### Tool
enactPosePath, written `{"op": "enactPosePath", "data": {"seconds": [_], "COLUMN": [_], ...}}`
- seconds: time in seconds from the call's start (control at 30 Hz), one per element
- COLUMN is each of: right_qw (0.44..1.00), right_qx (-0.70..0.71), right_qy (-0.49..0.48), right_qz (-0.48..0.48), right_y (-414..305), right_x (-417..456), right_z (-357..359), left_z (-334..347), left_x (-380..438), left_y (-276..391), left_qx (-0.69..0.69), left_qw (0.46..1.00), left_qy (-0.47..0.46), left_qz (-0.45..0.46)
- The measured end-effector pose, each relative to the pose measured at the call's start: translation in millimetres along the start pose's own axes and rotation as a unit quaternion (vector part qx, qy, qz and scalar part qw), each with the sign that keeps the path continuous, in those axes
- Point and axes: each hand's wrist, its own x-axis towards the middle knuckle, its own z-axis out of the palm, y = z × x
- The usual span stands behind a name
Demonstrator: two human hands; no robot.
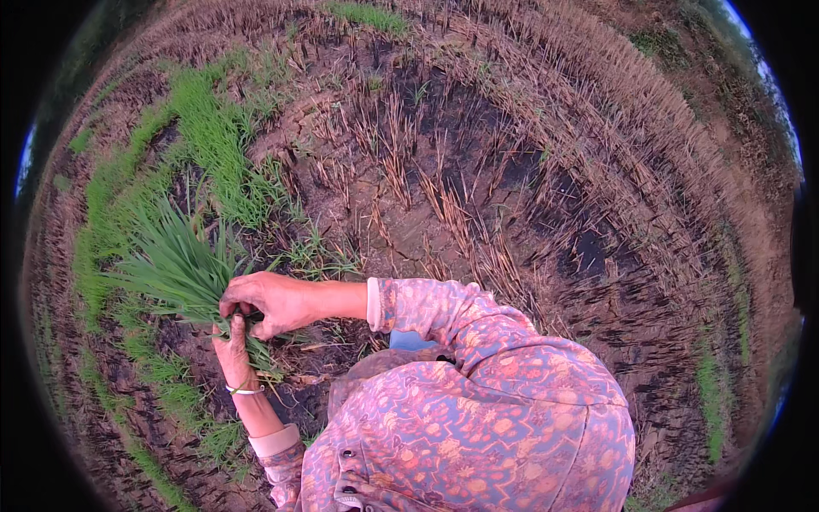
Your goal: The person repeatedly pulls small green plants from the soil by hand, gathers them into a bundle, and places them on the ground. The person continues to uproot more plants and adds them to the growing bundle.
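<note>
A thick bundle of long green grass-like blades (185, 265) fans out towards the upper left. My left hand (233, 352), with a white bangle at the wrist, grips its gathered lower part, thumb uppermost. From the right, my right hand (275, 304) reaches across and its curled fingers close on the same bundle, just above the left thumb. Fingertips of both hands are partly hidden among the blades. Shorter stem ends (261, 358) stick out below the grip, on the right side of the left wrist.
Dry cut stubble (397, 166) stands in rows on dark, cracked soil (403, 233) ahead and to the right. Low green grass (208, 134) grows in strips on the left. A dirt strip (761, 211) borders the stubble at the far right.
</note>
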Motion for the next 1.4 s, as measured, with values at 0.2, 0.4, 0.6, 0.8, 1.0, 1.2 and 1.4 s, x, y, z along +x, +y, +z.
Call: {"op": "enactPosePath", "data": {"seconds": [0.2,0.4,0.6,0.8,1.0,1.2,1.4], "right_qw": [0.91,0.488,0.478,0.514,0.412,0.454,0.42], "right_qx": [0.242,-0.291,-0.297,-0.171,0.21,0.178,0.219], "right_qy": [0.258,0.321,-0.083,0.01,0.509,0.703,0.704], "right_qz": [0.217,0.758,0.822,0.84,0.726,0.518,0.529], "right_y": [92.4,214.2,102.0,61.7,179.9,262.2,281.6], "right_x": [-108.2,-521.7,-693.9,-650.0,-598.8,-553.4,-508.4], "right_z": [-141.6,-194.1,-58.2,35.0,-41.0,-232.0,-331.9], "left_z": [52.4,85.4,110.3,215.1,313.9,388.4,500.0], "left_x": [71.6,150.6,198.5,270.0,338.7,423.7,501.5], "left_y": [-6.4,-13.4,-18.0,-42.1,-75.9,-83.3,-93.5], "left_qx": [0.045,-0.005,-0.026,-0.048,-0.021,0.042,0.055], "left_qw": [0.994,0.987,0.988,0.997,0.998,0.998,0.998], "left_qy": [0.087,0.132,0.119,0.052,-0.008,-0.026,-0.041], "left_qz": [0.044,0.089,0.1,0.039,0.053,0.027,0.016]}}
